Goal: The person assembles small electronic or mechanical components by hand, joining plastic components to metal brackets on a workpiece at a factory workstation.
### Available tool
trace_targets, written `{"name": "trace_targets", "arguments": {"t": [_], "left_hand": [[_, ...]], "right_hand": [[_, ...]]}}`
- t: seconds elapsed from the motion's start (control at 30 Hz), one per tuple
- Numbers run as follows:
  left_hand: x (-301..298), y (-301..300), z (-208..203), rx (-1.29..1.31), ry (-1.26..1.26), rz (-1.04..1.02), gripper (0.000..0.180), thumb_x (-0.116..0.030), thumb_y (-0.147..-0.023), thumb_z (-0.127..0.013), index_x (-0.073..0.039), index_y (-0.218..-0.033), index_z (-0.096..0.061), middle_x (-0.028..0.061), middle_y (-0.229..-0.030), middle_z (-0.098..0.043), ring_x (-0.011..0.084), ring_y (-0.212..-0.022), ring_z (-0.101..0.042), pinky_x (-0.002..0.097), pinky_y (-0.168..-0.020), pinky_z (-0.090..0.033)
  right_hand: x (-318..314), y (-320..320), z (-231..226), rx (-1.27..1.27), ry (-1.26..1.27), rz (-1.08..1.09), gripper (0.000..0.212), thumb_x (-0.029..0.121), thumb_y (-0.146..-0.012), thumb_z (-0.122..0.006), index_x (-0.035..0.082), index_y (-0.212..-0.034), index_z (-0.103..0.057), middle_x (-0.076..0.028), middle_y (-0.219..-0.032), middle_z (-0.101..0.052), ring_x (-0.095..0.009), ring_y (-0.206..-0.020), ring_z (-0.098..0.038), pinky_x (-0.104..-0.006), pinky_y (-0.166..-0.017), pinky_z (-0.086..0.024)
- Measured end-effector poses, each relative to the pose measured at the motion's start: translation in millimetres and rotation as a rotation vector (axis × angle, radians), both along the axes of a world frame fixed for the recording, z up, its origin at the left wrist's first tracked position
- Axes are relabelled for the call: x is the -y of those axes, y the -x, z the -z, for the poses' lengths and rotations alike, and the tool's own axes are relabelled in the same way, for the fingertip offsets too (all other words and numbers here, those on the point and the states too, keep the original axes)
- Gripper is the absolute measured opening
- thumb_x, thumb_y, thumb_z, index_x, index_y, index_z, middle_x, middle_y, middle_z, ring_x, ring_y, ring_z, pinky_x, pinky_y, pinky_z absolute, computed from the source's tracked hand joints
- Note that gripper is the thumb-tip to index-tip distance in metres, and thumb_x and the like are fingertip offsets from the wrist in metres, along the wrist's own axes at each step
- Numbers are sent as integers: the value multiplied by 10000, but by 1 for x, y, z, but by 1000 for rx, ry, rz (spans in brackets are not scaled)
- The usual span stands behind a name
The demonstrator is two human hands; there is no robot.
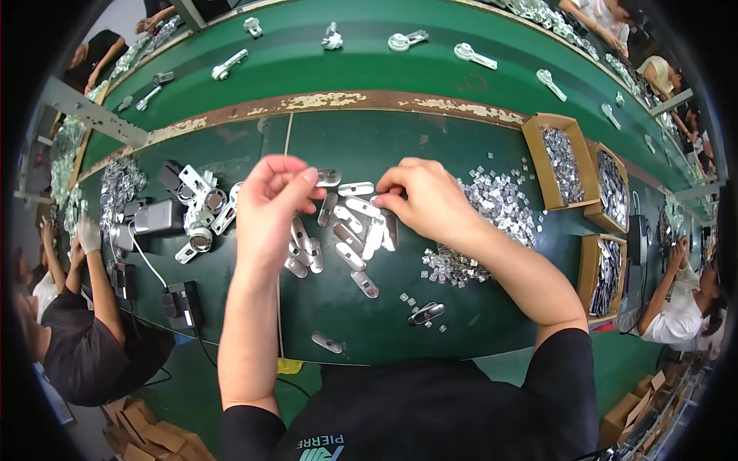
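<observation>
My left hand [273,203] is closed, thumb against curled fingers, with a shiny oval metal plate [329,177] at its fingertips. My right hand [434,198] bends down over the loose pile, its fingertips pinched together beside a silvery oval plate [361,206]; whatever they grip is hidden. Several more rounded plates, some white-silver and some darker, lie between and below my hands. Right of my right hand spreads a heap of small clear square pieces [503,203]. One plate [328,343] lies alone near the front edge, and a dark oval plate [427,313] rests nearer my right forearm.
Cardboard boxes [532,146] of small parts stand at the right. Assembled round-headed metal pieces [204,201], a black adapter [182,305] and cables lie at the left. Beyond a worn ledge [384,100], a green belt [346,69] carries spaced handle-shaped parts. Other people work on both sides.
</observation>
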State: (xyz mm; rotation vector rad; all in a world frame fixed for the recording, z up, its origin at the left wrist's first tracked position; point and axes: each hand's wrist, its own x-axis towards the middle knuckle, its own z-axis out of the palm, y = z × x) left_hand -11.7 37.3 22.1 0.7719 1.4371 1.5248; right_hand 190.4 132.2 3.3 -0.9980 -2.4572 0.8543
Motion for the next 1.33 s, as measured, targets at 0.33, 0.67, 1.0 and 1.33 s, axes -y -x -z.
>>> {"name": "trace_targets", "arguments": {"t": [0.33, 0.67, 1.0, 1.33], "left_hand": [[19, -22, 20, 148, -8, 34, 289, -44, -912, -644, 17, -1195, -626, 68, -926, -700, 60, -709, -566, 192, -635, -466], [22, -49, 16, 241, -161, 78, 247, -7, -931, -605, 45, -1172, -588, 142, -1022, -685, 178, -863, -691, 273, -774, -574], [21, -21, 21, 386, -179, 74, 134, -10, -913, -634, 13, -1042, -603, 136, -943, -719, 106, -767, -642, 223, -656, -492], [16, -10, 21, 171, -43, 12, 138, -1, -902, -642, 11, -1037, -611, 133, -952, -708, 141, -809, -682, 249, -749, -565]], "right_hand": [[6, 4, 3, -446, 438, 64, 96, -5, -876, -660, -12, -971, -661, -42, -868, -670, -101, -781, -633, -234, -671, -500], [25, 21, -25, -770, 680, 29, 270, -92, -822, -677, -20, -1074, -612, -61, -986, -595, -126, -890, -626, -243, -780, -549], [-149, 28, -7, -435, 60, 147, 221, -8, -841, -651, 26, -1059, -639, -96, -942, -707, -203, -818, -686, -311, -738, -551], [-250, 29, -10, 675, -524, 145, 463, 104, -871, -557, 220, -1320, -550, -178, -1182, -654, -305, -1092, -635, -424, -915, -524]]}}
